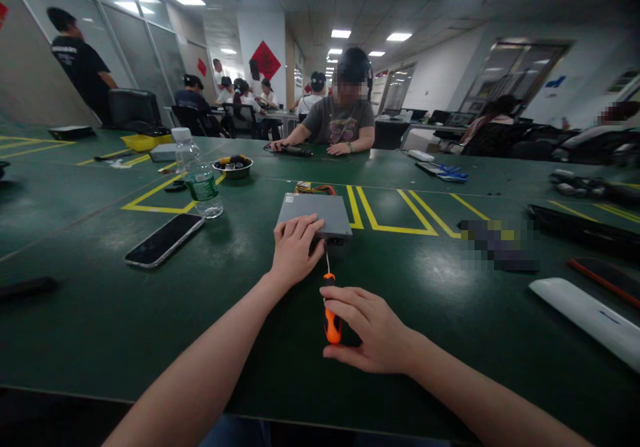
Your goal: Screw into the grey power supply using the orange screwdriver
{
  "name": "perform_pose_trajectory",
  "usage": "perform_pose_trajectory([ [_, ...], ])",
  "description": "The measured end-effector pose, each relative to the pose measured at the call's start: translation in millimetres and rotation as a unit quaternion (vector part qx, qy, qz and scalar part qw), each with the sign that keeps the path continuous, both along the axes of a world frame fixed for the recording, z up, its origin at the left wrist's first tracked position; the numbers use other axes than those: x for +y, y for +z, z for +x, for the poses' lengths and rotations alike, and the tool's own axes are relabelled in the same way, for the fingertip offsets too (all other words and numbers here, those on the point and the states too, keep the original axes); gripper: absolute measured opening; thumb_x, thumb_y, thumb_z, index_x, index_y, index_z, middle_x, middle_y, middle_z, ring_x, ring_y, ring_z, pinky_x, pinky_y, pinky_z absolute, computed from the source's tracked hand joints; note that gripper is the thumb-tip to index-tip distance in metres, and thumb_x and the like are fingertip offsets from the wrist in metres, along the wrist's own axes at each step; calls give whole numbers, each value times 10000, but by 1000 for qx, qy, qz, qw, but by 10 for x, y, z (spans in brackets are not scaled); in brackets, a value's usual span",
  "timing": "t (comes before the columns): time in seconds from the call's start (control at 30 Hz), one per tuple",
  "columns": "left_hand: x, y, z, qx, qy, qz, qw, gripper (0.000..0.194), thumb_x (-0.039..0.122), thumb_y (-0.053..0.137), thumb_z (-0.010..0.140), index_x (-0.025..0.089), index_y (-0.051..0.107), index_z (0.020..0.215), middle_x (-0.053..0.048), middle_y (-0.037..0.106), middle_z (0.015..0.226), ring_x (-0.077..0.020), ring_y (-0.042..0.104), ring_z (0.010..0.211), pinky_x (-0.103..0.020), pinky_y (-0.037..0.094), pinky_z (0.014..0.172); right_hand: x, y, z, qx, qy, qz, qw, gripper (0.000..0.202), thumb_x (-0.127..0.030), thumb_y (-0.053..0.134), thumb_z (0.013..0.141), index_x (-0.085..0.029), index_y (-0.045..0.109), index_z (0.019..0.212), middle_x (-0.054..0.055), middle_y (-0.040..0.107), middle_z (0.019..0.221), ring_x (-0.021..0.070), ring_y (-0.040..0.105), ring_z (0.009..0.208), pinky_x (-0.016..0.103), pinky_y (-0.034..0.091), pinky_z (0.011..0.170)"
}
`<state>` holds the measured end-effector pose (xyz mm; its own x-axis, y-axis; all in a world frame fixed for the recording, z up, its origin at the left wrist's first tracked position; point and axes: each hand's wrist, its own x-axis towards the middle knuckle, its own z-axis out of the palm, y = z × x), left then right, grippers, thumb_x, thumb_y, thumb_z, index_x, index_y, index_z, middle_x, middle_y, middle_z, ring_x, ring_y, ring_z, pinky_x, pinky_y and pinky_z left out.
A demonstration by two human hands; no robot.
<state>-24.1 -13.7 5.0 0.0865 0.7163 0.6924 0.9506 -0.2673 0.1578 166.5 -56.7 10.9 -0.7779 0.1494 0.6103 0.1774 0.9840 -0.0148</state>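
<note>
A grey computer power supply (320, 210) lies flat on the green table, a bundle of coloured cables (315, 188) coming out of its far side. My left hand (295, 247) grips its near left corner, fingers over the top and thumb by the front face. In front of it, my right hand (373, 327) holds the orange and black handle of a screwdriver (332, 323) between fingers and thumb. The shaft points away from me and its tip meets the near face of the power supply; the exact contact spot is too small to make out.
Left of my hands are a smartphone (165, 240), a clear plastic bottle (203, 183) and a metal bowl (233, 167) of small parts. A white elongated object (590, 320) lies at right. Across the table sits a person (340, 110). Yellow tape (395, 228) marks the tabletop.
</note>
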Motion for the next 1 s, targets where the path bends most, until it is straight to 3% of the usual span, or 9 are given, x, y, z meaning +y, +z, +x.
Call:
perform_pose_trajectory([
  [0.13,3,-5,-3,-1,0,4,1000,321,304,500,846,261,524,1163,-27,549,1258,-217,442,1156,-404,251,937,-24,49,-5,-37,0,24,999,338,-390,462,902,-137,523,1119,166,592,1111,223,583,1011,354,498,783],
  [0.37,2,-2,-7,0,-2,6,1000,317,304,497,847,256,523,1160,-27,548,1258,-216,441,1158,-405,257,939,1,7,25,30,15,13,999,296,-345,493,881,-108,497,1059,177,603,1099,193,616,932,319,506,750],
  [0.77,-2,3,-10,7,-4,9,1000,325,304,494,849,251,518,1169,-34,551,1252,-223,442,1152,-413,261,939,-7,42,14,-23,7,27,999,321,-401,462,908,-138,559,1064,166,592,1104,211,589,958,329,500,729],
  [1.0,-33,41,0,50,5,-4,999,336,301,445,875,232,496,1200,-50,534,1269,-235,437,1153,-432,275,935,4,8,9,-22,0,-3,1000,370,-436,489,879,-130,561,1075,177,568,1127,224,569,992,348,493,768],
])
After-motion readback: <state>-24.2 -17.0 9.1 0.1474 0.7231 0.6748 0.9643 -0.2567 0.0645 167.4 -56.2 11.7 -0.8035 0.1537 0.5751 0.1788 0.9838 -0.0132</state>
